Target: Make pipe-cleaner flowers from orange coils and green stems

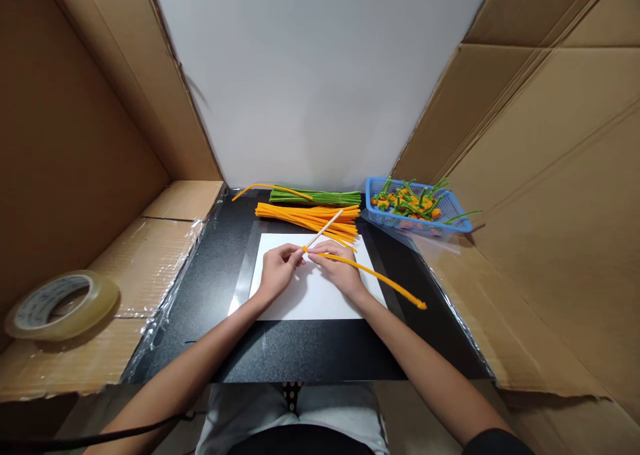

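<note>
My left hand (280,266) is closed on a thin pale wooden stick (326,228) that slants up to the right. An orange pipe cleaner (380,278) is looped around the stick near its lower end. My right hand (340,268) pinches this pipe cleaner close to the loop, and its long tail stretches right, past the wrist, to a small knotted or curled tip. Both hands are over a white sheet of paper (310,302). Just beyond lie a bundle of orange pipe cleaners (290,212) and a bundle of green ones (320,196).
A blue plastic basket (455,226) at the back right holds several orange and green pipe cleaner pieces. A roll of clear tape (103,302) lies on cardboard at the left. Cardboard walls (550,175) flank the black tabletop (300,352), with a pale wall (320,75) behind.
</note>
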The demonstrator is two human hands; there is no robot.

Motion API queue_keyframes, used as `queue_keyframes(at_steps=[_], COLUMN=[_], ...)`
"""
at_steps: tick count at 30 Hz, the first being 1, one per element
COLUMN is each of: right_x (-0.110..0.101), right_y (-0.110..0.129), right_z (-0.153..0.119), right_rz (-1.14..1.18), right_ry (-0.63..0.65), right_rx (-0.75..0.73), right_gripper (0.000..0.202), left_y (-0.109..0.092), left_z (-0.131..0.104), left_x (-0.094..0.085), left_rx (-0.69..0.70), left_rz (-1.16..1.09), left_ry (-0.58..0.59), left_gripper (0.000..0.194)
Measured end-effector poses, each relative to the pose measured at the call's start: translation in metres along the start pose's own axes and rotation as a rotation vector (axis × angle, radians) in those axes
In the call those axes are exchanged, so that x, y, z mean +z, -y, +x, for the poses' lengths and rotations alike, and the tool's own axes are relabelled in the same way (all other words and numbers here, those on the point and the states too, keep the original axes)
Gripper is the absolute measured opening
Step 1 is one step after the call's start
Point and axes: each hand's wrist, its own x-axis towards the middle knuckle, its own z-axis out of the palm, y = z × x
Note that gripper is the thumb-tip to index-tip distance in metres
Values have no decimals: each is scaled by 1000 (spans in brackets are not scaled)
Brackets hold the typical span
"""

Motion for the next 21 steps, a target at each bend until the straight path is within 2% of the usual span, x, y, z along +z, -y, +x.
queue_keyframes(at_steps=[4,7,9,13,15,17,21], right_x=[-6,-13,-17,-24,-26,-28,-31], right_y=[-5,-5,-2,6,8,9,9], right_z=[8,11,10,8,8,9,12], right_rz=[340,521,513,359,262,129,-119], right_ry=[58,161,234,429,513,532,431], right_rx=[347,533,596,592,575,528,357], right_gripper=[22,28,29,24,24,26,28], left_y=[-5,-12,-17,-26,-31,-34,-34], left_z=[4,6,7,10,10,10,6], left_x=[-2,-9,-16,-31,-35,-37,-32], left_rx=[-139,-162,-149,-88,-18,94,310], left_rz=[-248,-271,-232,-3,160,324,518], left_ry=[163,353,477,739,816,807,678], left_gripper=[36,38,39,38,35,29,15])
